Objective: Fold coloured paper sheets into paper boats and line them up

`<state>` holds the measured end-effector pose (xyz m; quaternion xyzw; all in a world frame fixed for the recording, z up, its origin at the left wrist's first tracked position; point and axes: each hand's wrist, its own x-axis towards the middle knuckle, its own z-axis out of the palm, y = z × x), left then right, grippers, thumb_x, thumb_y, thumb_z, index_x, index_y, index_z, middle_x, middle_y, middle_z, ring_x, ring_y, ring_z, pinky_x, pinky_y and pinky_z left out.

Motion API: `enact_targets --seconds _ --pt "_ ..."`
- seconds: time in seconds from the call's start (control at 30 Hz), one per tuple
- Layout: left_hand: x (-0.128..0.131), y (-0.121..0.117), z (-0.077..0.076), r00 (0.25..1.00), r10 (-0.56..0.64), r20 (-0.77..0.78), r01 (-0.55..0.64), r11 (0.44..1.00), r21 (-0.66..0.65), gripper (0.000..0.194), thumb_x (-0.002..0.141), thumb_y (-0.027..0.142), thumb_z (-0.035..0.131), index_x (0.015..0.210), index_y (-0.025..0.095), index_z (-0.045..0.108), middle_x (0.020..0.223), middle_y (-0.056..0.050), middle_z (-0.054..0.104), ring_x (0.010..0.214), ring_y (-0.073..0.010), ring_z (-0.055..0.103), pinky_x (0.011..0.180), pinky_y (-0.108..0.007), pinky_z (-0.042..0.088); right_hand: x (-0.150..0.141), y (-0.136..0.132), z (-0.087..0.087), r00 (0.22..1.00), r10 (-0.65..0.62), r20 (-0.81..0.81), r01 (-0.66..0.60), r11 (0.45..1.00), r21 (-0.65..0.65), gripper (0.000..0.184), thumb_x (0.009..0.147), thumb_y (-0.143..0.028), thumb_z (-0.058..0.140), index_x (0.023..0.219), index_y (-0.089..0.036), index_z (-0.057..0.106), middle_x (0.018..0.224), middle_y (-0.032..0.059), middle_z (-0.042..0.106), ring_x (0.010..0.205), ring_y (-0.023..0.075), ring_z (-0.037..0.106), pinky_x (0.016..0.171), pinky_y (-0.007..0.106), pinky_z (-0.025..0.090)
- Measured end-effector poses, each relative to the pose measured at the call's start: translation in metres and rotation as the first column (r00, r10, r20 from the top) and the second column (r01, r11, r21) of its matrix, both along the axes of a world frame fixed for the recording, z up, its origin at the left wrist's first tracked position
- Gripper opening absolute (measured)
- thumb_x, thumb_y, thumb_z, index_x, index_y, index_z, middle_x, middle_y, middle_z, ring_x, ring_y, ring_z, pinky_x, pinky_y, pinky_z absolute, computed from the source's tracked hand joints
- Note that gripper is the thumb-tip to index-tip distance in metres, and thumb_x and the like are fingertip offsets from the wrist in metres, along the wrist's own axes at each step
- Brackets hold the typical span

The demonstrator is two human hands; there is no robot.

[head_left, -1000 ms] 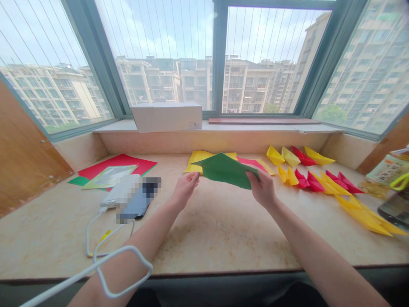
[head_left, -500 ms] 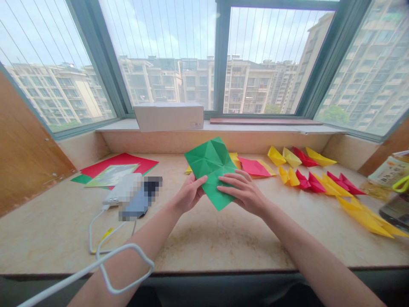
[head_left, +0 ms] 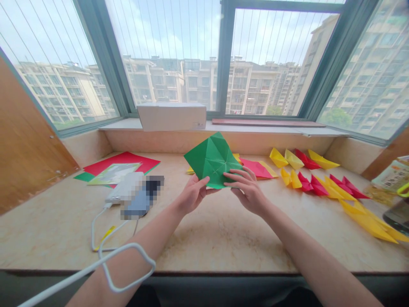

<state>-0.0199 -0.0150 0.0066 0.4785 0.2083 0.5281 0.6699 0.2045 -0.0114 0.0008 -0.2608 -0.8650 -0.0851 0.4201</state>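
Note:
A creased green sheet of origami paper [head_left: 212,160] is held between both hands above the counter, with its near corner turned under. My left hand [head_left: 194,192] pinches the lower left edge, thumb on top and fingers beneath. On the lower right side, my right hand [head_left: 247,187] lays its fingers over the paper while its thumb sits below the edge. Behind the right hand lies a flat red paper piece [head_left: 257,168] on yellow paper. Folded yellow and red paper shapes stand to the right, among them a red one [head_left: 312,184] and a yellow one [head_left: 290,178].
At the left lie red sheets [head_left: 128,158], a white power bank [head_left: 123,187] with a white cable [head_left: 128,247], and a blurred-out phone [head_left: 137,207]. A white box [head_left: 172,117] rests on the window ledge. A dark object [head_left: 398,217] and a packet [head_left: 391,172] are far right.
The green paper's near corner, pointing toward me before, is now folded back under. Both hands have stayed on the paper. The view has shifted slightly.

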Motion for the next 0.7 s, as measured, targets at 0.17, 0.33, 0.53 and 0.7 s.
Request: enact_targets --seconds 0.17,0.33,0.53,0.7 --pt "0.002 -0.005 0.001 0.997 -0.075 0.027 0.074 0.997 0.015 0.036 0.087 0.024 0.064 0.123 0.021 0.061 0.132 -0.01 0.062 0.125 -0.0322 0.055 0.103 -0.055 0.044 -0.005 0.002 -0.003 0.976 -0.044 -0.214 0.034 0.998 -0.052 0.019 0.095 -0.021 0.05 0.097 -0.027 0.068 0.107 0.0048 0.074 0.108 0.0249 0.063 0.103 0.05 0.039" --pt "0.004 -0.009 0.002 0.99 -0.113 -0.079 0.122 0.986 0.116 0.039 0.085 0.025 0.069 0.123 0.021 0.062 0.133 -0.011 0.061 0.127 -0.0337 0.052 0.106 -0.053 0.043 -0.006 0.004 -0.004 0.956 -0.099 -0.275 0.066 0.99 -0.127 0.019 0.095 -0.026 0.051 0.088 -0.024 0.069 0.1 0.0072 0.072 0.099 0.0257 0.063 0.092 0.046 0.045" --pt "0.011 -0.005 -0.006 0.985 0.01 -0.174 0.024 0.981 0.191 0.038 0.082 0.033 0.072 0.116 0.017 0.064 0.123 -0.012 0.067 0.115 -0.0316 0.061 0.101 -0.052 0.048 -0.007 0.003 -0.007 0.931 -0.189 -0.313 0.107 0.96 -0.26 0.029 0.089 -0.031 0.059 0.062 -0.021 0.062 0.098 0.0087 0.068 0.095 0.0257 0.062 0.087 0.044 0.047" --pt "0.011 0.0 -0.009 0.98 0.097 -0.172 -0.068 0.983 0.17 0.037 0.087 0.038 0.066 0.115 0.016 0.065 0.118 -0.011 0.069 0.109 -0.0294 0.064 0.094 -0.048 0.054 -0.01 0.004 -0.008 0.878 -0.221 -0.425 0.084 0.945 -0.317 0.015 0.081 -0.038 0.07 0.083 -0.023 0.068 0.123 0.01 0.059 0.12 0.0296 0.052 0.103 0.049 0.041"
